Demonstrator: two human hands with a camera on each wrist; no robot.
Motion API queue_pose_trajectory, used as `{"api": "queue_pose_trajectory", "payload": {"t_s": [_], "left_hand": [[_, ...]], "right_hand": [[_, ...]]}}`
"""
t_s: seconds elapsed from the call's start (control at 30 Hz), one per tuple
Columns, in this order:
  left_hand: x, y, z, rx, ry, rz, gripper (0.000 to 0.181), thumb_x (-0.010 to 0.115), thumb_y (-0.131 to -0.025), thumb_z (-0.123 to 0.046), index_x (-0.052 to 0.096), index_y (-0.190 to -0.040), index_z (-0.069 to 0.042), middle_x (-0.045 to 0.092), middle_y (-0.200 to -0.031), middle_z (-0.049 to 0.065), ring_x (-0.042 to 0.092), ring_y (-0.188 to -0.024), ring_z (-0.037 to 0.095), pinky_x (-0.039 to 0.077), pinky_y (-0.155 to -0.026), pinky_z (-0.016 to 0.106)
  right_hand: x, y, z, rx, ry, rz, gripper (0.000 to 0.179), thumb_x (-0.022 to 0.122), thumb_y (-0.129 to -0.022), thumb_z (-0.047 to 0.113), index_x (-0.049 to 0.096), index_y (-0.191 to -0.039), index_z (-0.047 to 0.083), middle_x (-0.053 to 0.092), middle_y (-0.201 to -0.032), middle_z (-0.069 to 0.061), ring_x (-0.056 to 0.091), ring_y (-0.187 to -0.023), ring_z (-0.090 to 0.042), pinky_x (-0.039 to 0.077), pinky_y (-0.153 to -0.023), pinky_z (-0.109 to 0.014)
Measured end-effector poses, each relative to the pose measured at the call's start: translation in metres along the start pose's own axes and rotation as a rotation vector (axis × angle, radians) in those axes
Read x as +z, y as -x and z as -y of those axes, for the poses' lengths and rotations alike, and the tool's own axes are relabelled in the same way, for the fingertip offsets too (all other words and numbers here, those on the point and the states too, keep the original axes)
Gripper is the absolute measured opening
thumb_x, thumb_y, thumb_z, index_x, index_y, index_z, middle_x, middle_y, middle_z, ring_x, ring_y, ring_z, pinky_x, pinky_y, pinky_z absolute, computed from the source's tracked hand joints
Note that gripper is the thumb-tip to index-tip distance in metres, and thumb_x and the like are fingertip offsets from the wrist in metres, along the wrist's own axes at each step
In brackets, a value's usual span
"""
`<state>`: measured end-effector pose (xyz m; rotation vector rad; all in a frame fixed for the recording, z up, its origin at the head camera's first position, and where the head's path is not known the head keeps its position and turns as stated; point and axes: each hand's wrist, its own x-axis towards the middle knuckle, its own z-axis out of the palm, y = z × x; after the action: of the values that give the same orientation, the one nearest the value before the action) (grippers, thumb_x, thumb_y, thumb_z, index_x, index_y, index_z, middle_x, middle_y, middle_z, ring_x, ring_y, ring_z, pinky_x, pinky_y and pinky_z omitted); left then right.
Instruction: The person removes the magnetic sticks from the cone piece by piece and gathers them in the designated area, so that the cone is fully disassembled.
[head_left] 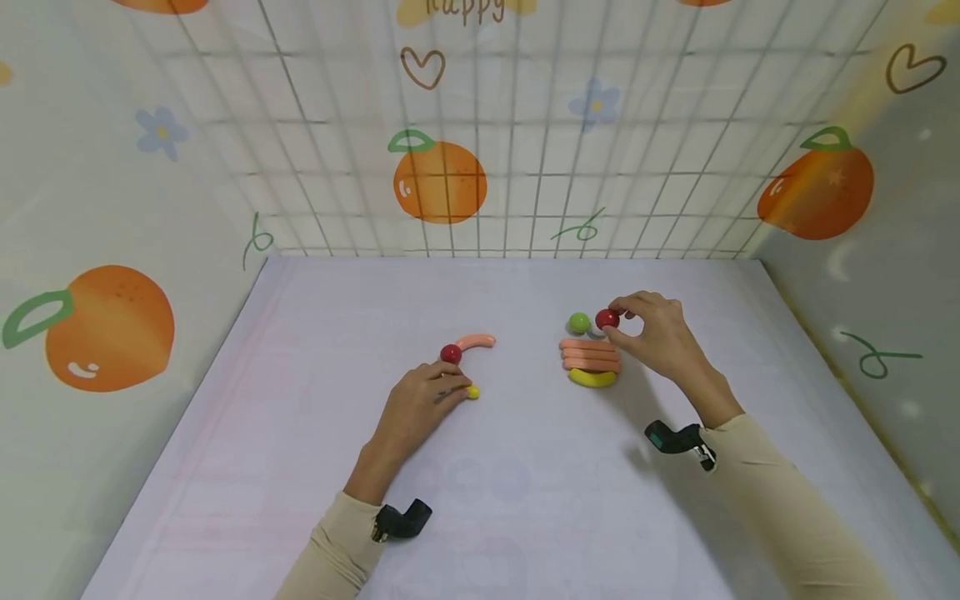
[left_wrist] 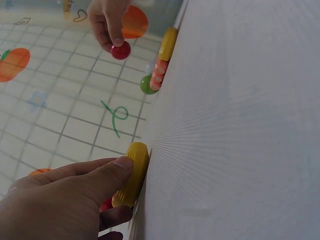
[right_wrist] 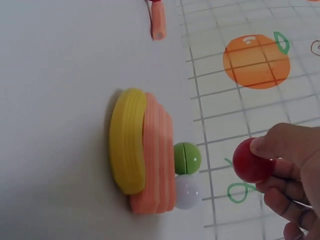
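My left hand (head_left: 423,404) pinches a yellow toy banana (left_wrist: 131,177) at the tabletop, thumb along its ridged side; the fingers cover most of it in the head view. Just beyond those fingers sits a red ball (head_left: 451,354), beside a single curved pink sausage-like stick (head_left: 477,342). Over on the right, my right hand (head_left: 656,333) holds another red ball (right_wrist: 251,161) between thumb and fingers, raised off the table. Near it are a green ball (head_left: 579,323), a white ball (right_wrist: 188,192), a row of pink sticks (head_left: 590,355) and a second yellow banana (head_left: 592,378).
The white tabletop (head_left: 480,517) ends at a wire grid (head_left: 525,200) behind a sheet printed with oranges. Printed sheets (head_left: 97,467) also stand on both sides. A black wrist camera (head_left: 403,519) sits on the left sleeve, another camera (head_left: 675,437) on the right.
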<state>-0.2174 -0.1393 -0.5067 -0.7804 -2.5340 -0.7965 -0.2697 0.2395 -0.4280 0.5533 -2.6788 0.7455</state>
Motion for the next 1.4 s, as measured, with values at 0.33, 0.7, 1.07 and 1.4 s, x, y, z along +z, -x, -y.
{"api": "queue_pose_trajectory", "payload": {"t_s": [0.33, 0.7, 1.07, 1.4], "left_hand": [[0.002, 0.001, 0.002, -0.009, -0.010, 0.000, 0.019, 0.083, -0.084, -0.022, 0.081, -0.102, -0.019, 0.069, -0.107, -0.008, 0.061, -0.090, 0.013, 0.052, -0.074, 0.031], [0.001, 0.002, 0.001, 0.000, 0.009, -0.006, 0.019, 0.084, -0.083, -0.022, 0.081, -0.101, -0.017, 0.069, -0.107, -0.007, 0.061, -0.090, 0.013, 0.052, -0.076, 0.031], [0.003, 0.002, 0.003, -0.006, 0.004, 0.001, 0.019, 0.083, -0.084, -0.022, 0.080, -0.102, -0.018, 0.069, -0.108, -0.008, 0.061, -0.090, 0.011, 0.052, -0.077, 0.030], [0.002, 0.000, 0.002, 0.011, -0.014, -0.009, 0.020, 0.083, -0.083, -0.023, 0.080, -0.102, -0.017, 0.069, -0.108, -0.006, 0.062, -0.091, 0.013, 0.053, -0.077, 0.032]], "right_hand": [[0.003, -0.003, -0.020, 0.035, 0.042, -0.001, 0.030, 0.081, -0.083, 0.010, 0.071, -0.108, 0.000, 0.067, -0.102, -0.016, 0.058, -0.094, -0.034, 0.032, -0.083, -0.053], [0.010, -0.004, -0.038, 0.114, 0.063, 0.050, 0.028, 0.078, -0.086, 0.013, 0.069, -0.108, -0.002, 0.066, -0.103, -0.020, 0.057, -0.096, -0.038, 0.032, -0.083, -0.054], [0.019, -0.002, -0.051, 0.162, 0.073, 0.090, 0.027, 0.077, -0.087, 0.015, 0.070, -0.108, -0.001, 0.065, -0.101, -0.018, 0.057, -0.093, -0.035, 0.031, -0.082, -0.055], [0.027, -0.003, -0.058, 0.169, 0.109, 0.106, 0.029, 0.076, -0.087, 0.017, 0.069, -0.109, -0.001, 0.066, -0.101, -0.018, 0.058, -0.092, -0.035, 0.033, -0.083, -0.057]]}}
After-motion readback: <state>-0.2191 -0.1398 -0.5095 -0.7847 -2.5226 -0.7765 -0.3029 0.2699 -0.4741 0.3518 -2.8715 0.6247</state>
